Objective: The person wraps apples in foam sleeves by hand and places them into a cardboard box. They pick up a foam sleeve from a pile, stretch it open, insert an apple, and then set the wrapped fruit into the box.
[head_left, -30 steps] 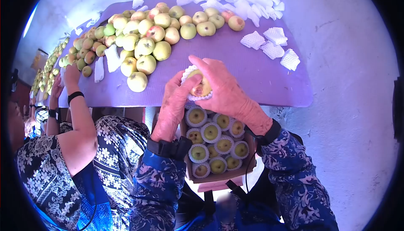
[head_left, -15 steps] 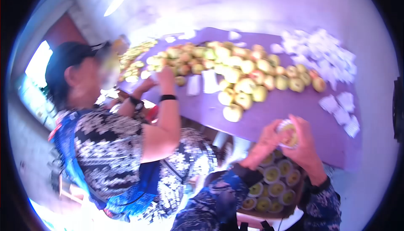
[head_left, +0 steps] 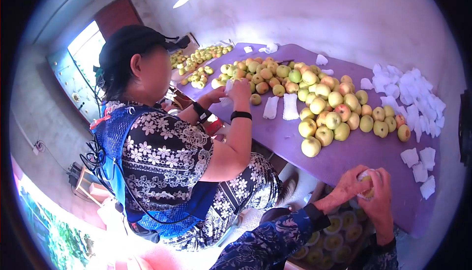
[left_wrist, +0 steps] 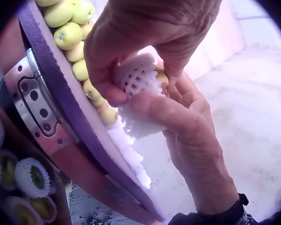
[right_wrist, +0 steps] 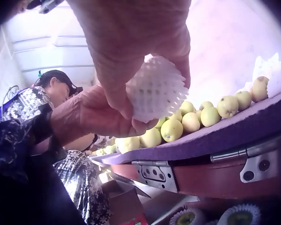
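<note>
Both hands hold one apple [left_wrist: 162, 78] wrapped in a white foam net [left_wrist: 141, 77], above the table's near edge. My left hand [head_left: 350, 185] grips it from the left, its fingers curled on the net in the left wrist view. My right hand [head_left: 380, 202] holds it from the other side, thumb pressed along the foam. In the right wrist view the net [right_wrist: 157, 89] covers most of the fruit. Beneath the hands, several net-wrapped apples [head_left: 334, 225] sit in a box, partly hidden by my forearms.
A purple-topped table [head_left: 275, 139] bears a long heap of bare apples [head_left: 322, 91]. White foam nets [head_left: 410, 95] are piled at its far right, with several loose nets [head_left: 419, 170] nearer. Another person [head_left: 167, 147] sits close on my left, hands over the table.
The head view has swung left, bringing the other person fully into view. Both hands still hold the apple; the net now covers more of it in the head view.
</note>
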{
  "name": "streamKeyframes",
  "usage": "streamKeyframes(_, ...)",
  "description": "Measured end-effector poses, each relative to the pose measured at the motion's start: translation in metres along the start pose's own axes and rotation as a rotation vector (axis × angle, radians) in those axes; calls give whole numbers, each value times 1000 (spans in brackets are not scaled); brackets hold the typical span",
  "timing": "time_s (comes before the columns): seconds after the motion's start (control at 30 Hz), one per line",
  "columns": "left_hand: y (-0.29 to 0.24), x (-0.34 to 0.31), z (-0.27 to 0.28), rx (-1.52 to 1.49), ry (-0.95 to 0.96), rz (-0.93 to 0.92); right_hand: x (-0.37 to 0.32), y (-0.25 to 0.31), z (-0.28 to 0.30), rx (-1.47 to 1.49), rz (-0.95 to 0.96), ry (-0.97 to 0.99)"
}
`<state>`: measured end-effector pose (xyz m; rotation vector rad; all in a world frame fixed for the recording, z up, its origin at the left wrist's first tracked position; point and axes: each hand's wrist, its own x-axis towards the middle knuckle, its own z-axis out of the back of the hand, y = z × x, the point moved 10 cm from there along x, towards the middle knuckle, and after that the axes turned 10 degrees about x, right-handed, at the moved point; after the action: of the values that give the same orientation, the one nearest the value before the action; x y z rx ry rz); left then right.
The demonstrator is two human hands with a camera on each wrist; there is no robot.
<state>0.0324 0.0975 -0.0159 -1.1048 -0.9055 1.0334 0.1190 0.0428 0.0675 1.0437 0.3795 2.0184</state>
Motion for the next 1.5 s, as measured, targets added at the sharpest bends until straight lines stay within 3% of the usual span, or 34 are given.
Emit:
streamKeyframes(0.23,-18,-5,-12,-154,178,-66,-8,-11,12,0,10,-91)
streamKeyframes(0.33,-38,-22,7,-256,157,66,-7,-10,35,42,10,-216)
streamKeyframes(0.43,-16,-21,-8,-542,225,174,-5,-2,49,136,26,-280)
streamKeyframes(0.53,-28,-19,-32,-877,327,126,-5,17,45,124,79,-236)
streamKeyframes(0.63,-28,-12,-39,-967,309,98,-5,22,30,131,126,-201)
streamKeyframes(0.73,-14,-10,-46,-944,368,76,-8,25,23,140,195,-216)
streamKeyframes(0.87,-15,-12,-26,-862,132,125,-10,26,23,77,234,-208)
streamKeyframes(0.9,-22,-11,-16,-737,142,-39,-12,24,23,85,232,-221)
streamKeyframes(1.03,10,-2,-16,-1004,240,40,-8,27,24,119,234,-228)
streamKeyframes(1.1,2,-6,-10,-789,-35,188,-9,25,23,85,214,-244)
streamKeyframes(1.2,-24,-2,-14,-932,146,-8,-8,20,21,48,169,-237)
streamKeyframes(1.3,-23,-9,-4,-569,-50,65,-10,17,23,-15,123,-185)
streamKeyframes(1.5,-9,-9,-23,-704,84,132,-17,15,27,-45,98,-165)
